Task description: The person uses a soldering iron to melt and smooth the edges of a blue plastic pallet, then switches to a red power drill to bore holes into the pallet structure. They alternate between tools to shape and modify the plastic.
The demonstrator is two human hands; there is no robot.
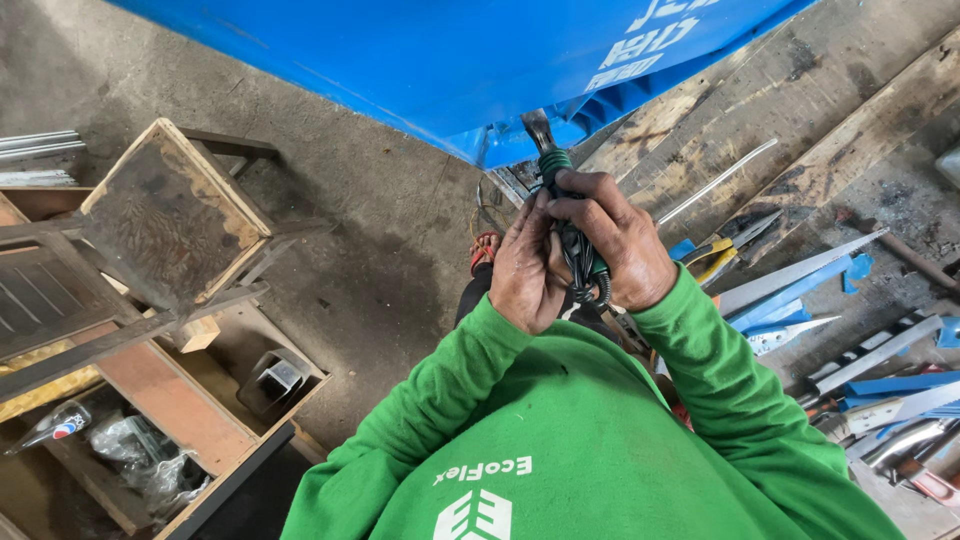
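Both hands, left hand [522, 272] and right hand [618, 245], fingers clenched on green-wrapped tool [568, 235], long axis pointing away toward blue panel [440, 60] (metal tip touching its edge, right hand higher up).

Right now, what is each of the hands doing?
Left hand: closed around the green-wrapped tool handle, gripping it from the left.
Right hand: closed on the same handle, fingers curled over its top.

A green-wrapped tool [560, 205], perhaps a welding holder, upright beneath the blue panel [430, 60].
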